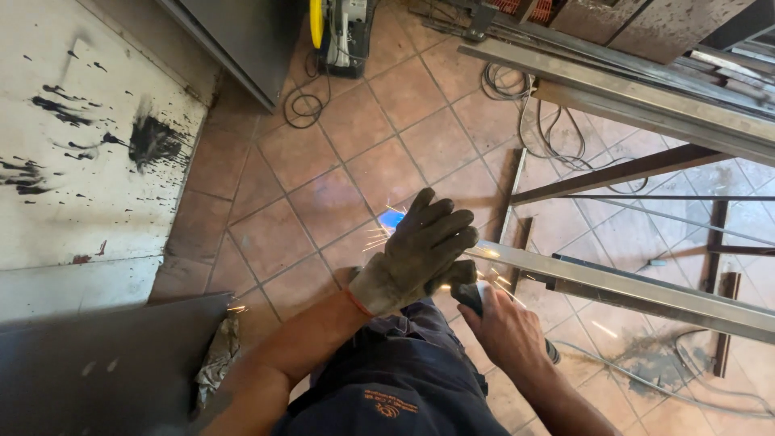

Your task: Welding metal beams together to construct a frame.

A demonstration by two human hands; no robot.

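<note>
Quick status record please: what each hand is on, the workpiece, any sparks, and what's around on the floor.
left hand: gloved left hand pressed on the near end of the steel bar
right hand: bare right hand gripping a dark power tool, mostly hidden
sparks: sparks flying past the glove
workpiece: long bar, part of a metal frame
floor: terracotta tiles, loose cables
left side: white paint-stained panel

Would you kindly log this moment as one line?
left hand: gloved, on steel bar end | right hand: bare, gripping power tool | sparks flying
</note>
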